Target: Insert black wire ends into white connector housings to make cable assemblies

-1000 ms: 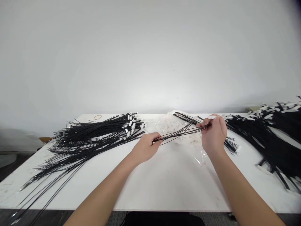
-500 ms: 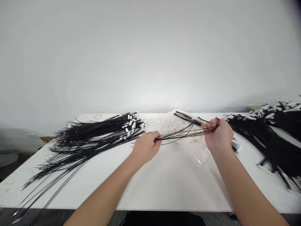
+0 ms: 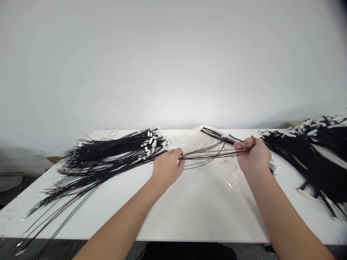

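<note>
Several thin black wires (image 3: 208,156) stretch nearly level between my two hands above the table. My left hand (image 3: 168,163) pinches them at one end, its fingertips closed. Around the other end, the fingers of my right hand (image 3: 253,155) are wrapped in a fist. One wire sags in a loop below the rest. Behind the wires lies a clear plastic bag (image 3: 196,141) of small whitish pieces, with a bunch of black wires (image 3: 217,134) across it. What exactly sits inside my left fingertips is hidden.
On the left of the white table (image 3: 200,216) lies a large pile of black wires (image 3: 108,153) with white connectors, some hanging over the front edge. Another pile (image 3: 320,155) fills the right side. An orange rubber band (image 3: 113,133) lies at the back left.
My left hand has shifted slightly up and left. The wires between the hands look straighter, and one now loops lower. My right hand keeps its hold, almost in place.
</note>
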Motion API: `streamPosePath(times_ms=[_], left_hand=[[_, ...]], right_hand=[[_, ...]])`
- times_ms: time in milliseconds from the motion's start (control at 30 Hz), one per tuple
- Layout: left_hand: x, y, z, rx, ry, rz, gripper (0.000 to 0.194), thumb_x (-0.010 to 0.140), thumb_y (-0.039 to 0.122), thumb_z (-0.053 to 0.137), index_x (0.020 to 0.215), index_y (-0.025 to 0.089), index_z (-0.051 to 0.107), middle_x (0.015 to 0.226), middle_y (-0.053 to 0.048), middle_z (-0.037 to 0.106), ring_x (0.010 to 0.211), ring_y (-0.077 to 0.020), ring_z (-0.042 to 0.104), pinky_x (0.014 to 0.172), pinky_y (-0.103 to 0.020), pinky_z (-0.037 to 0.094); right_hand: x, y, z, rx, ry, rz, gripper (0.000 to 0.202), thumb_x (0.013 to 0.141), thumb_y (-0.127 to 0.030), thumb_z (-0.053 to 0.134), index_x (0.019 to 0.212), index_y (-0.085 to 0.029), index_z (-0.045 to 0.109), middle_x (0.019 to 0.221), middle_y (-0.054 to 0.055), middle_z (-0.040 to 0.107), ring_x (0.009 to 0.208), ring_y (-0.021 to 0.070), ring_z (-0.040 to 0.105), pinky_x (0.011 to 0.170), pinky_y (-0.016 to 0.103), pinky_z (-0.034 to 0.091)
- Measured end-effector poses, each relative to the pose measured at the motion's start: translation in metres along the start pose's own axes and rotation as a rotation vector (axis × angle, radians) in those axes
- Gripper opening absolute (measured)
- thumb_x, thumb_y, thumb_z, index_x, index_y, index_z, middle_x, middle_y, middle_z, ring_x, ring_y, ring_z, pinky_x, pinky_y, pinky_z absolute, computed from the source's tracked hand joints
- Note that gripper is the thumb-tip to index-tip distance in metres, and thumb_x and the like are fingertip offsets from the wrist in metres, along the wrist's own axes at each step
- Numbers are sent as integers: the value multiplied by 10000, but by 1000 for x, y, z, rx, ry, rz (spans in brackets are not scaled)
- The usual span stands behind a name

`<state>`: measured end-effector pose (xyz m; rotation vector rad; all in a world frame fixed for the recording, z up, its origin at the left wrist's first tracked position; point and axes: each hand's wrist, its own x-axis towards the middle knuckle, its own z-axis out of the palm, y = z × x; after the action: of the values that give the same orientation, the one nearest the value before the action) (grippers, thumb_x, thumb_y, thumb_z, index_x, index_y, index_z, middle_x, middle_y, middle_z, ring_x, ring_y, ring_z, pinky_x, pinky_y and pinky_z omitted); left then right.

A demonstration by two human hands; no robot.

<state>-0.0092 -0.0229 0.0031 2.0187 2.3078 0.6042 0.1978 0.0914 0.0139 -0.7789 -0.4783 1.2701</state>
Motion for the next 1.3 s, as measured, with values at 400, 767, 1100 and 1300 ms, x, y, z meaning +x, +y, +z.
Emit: streamPosePath(times_ms=[400,767,1100,1300], left_hand=[[2,-11,5,151,326,347,234,819,151,381,904,210,590,979,-39,627,891,-172,538,925,-364,293],[5,-8,-2,-497,-11,341,171,798,166,414,859,183,573,993,-59,574,731,-95,523,585,-215,417],[2,-2,-22,-933,-517,129,185,788,243,409,916,205,537,879,-17,515,635,-60,410,560,-202,350],[1,2,-23,-1150,-712,35,232,708,115,368,880,174,511,766,-12,496,541,-43,373,500,-203,310]], right_hand=[[6,-2,-3,24,34,53,189,801,-86,289,646,-185,248,478,-83,213,385,44,231,407,192,299],[15,-4,-10,20,26,113,221,844,-93,249,647,-187,222,480,-83,191,364,40,222,393,177,297],[15,-6,-11,52,38,142,227,833,-91,240,626,-180,223,459,-74,206,378,48,222,402,178,297],[14,-3,-11,45,18,148,220,837,-96,251,636,-181,223,472,-78,207,376,43,221,418,175,303]])
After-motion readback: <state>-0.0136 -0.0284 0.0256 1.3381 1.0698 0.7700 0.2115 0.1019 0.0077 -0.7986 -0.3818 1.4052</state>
